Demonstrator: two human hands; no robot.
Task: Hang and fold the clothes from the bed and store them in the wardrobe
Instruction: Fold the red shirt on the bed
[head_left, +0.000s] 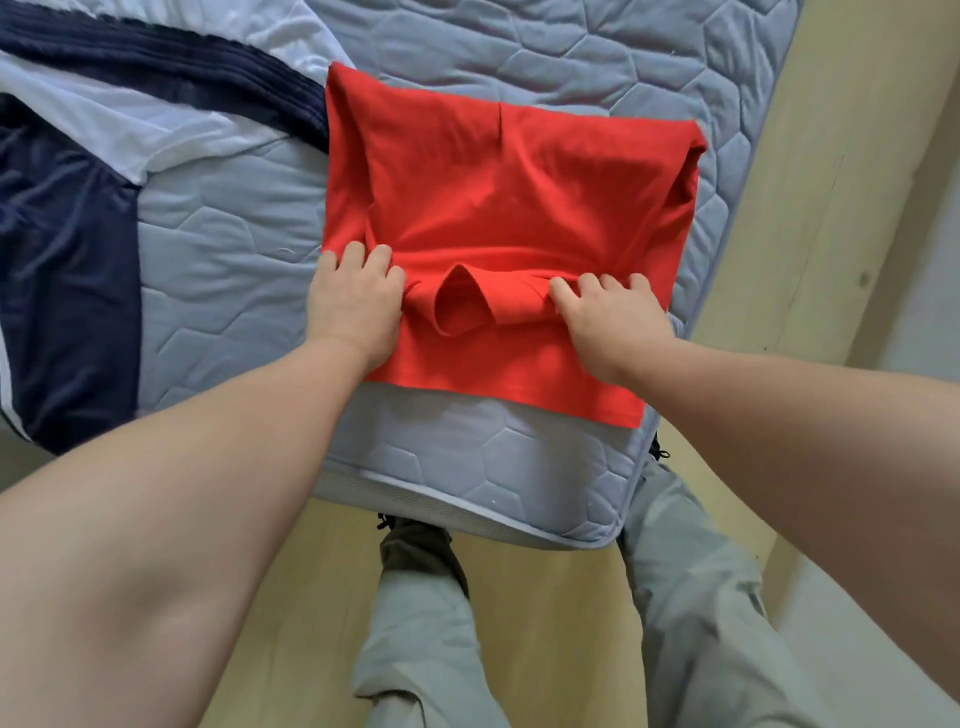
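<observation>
A red shirt (498, 208) lies partly folded on the near corner of the light blue quilted mattress (234, 249). Its sides are turned in and a fold edge runs across its lower middle, where a loop of cloth bulges up between my hands. My left hand (356, 304) grips the left end of that fold, fingers curled into the fabric. At the right end, my right hand (610, 322) pinches the fold with its fingers curled over the edge. The shirt's near hem hangs close to the mattress edge.
A navy and white garment (67, 291) and a dark ribbed garment (171, 67) over white cloth lie on the mattress to the left. Wooden floor (561, 623) shows below, with my legs in grey trousers (431, 639). A pale wall (841, 156) runs along the right.
</observation>
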